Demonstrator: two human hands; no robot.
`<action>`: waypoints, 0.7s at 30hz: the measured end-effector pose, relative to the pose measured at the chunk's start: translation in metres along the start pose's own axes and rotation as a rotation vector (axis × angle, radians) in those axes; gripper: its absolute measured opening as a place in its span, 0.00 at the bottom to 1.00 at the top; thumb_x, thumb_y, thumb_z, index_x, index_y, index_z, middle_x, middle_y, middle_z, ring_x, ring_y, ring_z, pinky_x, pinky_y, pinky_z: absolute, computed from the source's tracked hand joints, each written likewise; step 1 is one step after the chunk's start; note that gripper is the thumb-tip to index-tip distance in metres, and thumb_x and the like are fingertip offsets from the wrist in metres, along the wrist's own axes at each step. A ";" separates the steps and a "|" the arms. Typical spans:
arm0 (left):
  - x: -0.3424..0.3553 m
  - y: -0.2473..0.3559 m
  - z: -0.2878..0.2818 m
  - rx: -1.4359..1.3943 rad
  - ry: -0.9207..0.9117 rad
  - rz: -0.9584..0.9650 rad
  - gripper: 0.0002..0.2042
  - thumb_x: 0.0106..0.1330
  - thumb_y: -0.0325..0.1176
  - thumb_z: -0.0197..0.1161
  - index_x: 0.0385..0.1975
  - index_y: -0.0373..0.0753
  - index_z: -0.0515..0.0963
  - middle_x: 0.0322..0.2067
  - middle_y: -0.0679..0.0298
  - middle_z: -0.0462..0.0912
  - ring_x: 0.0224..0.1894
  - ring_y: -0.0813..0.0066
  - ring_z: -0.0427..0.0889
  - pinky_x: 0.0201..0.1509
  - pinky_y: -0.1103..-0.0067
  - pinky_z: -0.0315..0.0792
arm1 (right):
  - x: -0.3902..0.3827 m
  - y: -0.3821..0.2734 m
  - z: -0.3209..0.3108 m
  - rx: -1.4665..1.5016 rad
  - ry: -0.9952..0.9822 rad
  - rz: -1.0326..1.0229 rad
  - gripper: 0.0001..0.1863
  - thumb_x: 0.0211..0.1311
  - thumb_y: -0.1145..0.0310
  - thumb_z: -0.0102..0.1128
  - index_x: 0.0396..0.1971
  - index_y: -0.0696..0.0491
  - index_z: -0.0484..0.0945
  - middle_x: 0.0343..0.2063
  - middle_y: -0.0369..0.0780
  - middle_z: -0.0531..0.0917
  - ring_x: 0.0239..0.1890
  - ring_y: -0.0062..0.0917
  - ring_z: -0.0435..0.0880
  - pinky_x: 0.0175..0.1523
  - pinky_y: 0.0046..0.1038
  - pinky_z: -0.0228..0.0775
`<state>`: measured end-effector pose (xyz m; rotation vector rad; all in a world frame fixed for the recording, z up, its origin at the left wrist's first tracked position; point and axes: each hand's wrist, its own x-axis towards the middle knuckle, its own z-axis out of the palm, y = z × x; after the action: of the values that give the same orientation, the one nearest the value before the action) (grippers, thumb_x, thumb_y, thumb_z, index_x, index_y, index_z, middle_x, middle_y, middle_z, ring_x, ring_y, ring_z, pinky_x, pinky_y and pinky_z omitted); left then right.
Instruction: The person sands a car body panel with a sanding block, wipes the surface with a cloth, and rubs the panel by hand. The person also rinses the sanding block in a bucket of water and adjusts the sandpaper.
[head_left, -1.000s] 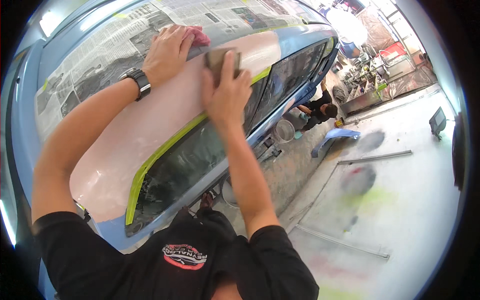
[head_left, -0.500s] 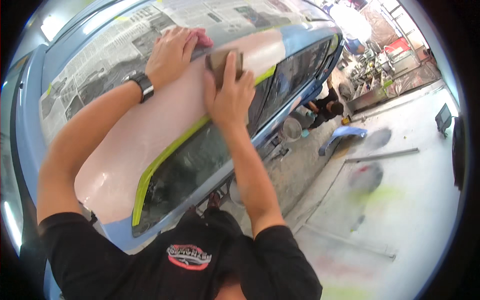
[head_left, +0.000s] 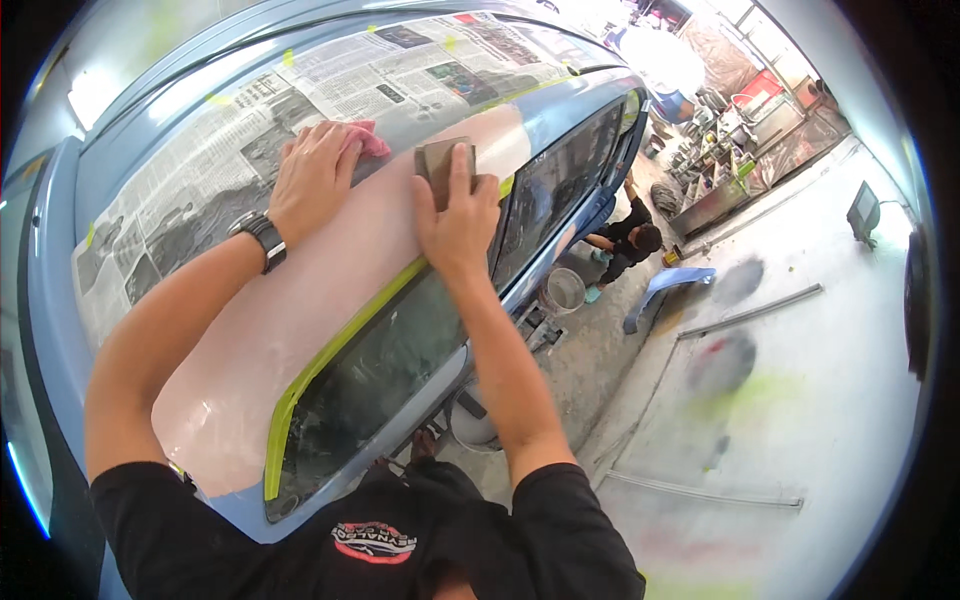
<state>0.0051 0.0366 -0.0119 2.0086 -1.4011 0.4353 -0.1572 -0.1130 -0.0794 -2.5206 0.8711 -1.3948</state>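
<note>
A pale pink, matte coated strip (head_left: 300, 300) runs along the roof edge of a blue car, above its side windows. My right hand (head_left: 460, 225) presses a flat brown sanding block (head_left: 436, 170) onto that strip, fingers stretched over its top and thumb along its side. To its left, my left hand (head_left: 312, 182) rests on the border of the strip and the newspaper (head_left: 330, 85). A crumpled pink cloth (head_left: 368, 138) pokes out from beneath its fingers; most of it is hidden. Yellow-green masking tape (head_left: 335, 345) borders the side window (head_left: 375, 350) below.
Beyond the car's side, another person (head_left: 630, 240) in dark clothes crouches near a grey bucket (head_left: 563, 290). A blue curved panel (head_left: 672, 288) leans by the white wall (head_left: 740, 430). Cluttered shelves (head_left: 725, 150) stand at the far right. A second bucket (head_left: 473, 420) sits near my feet.
The whole view has shifted, so the car and both hands sit lower in it. My right hand has moved the sanding block slightly along the pink strip. The left hand keeps the cloth.
</note>
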 end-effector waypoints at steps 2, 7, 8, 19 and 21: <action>0.001 0.009 0.001 -0.001 0.000 0.012 0.12 0.81 0.38 0.55 0.53 0.42 0.81 0.55 0.59 0.83 0.61 0.54 0.78 0.64 0.59 0.66 | 0.026 0.027 -0.009 0.085 0.051 -0.013 0.40 0.70 0.44 0.64 0.72 0.58 0.73 0.45 0.60 0.77 0.49 0.57 0.79 0.52 0.53 0.73; 0.014 0.026 0.017 -0.061 -0.024 0.029 0.11 0.81 0.37 0.56 0.53 0.40 0.81 0.56 0.57 0.82 0.61 0.53 0.78 0.64 0.60 0.66 | 0.123 0.123 -0.006 -0.125 0.052 0.359 0.38 0.72 0.40 0.59 0.72 0.53 0.73 0.49 0.61 0.79 0.52 0.56 0.81 0.57 0.56 0.74; 0.010 0.024 0.013 -0.059 -0.037 0.027 0.11 0.81 0.37 0.56 0.53 0.40 0.81 0.56 0.57 0.82 0.61 0.53 0.78 0.64 0.60 0.66 | 0.114 0.113 -0.004 -0.149 0.021 0.357 0.39 0.72 0.40 0.58 0.72 0.53 0.72 0.50 0.61 0.79 0.53 0.57 0.81 0.58 0.57 0.73; 0.010 0.005 0.007 0.010 -0.003 0.023 0.13 0.81 0.39 0.54 0.53 0.41 0.81 0.56 0.56 0.83 0.61 0.52 0.78 0.65 0.58 0.67 | 0.033 0.044 -0.011 -0.006 -0.035 0.082 0.40 0.68 0.45 0.64 0.74 0.53 0.71 0.47 0.59 0.76 0.49 0.56 0.79 0.51 0.57 0.71; 0.011 0.020 0.014 -0.008 -0.040 0.018 0.13 0.82 0.39 0.54 0.54 0.41 0.81 0.56 0.56 0.83 0.63 0.53 0.77 0.66 0.59 0.67 | 0.080 0.103 -0.013 -0.127 0.022 0.210 0.40 0.70 0.42 0.62 0.72 0.53 0.72 0.48 0.60 0.77 0.51 0.57 0.79 0.52 0.57 0.73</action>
<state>-0.0104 0.0146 -0.0092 2.0100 -1.4434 0.3988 -0.1786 -0.2393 -0.0522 -2.4195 1.2248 -1.3429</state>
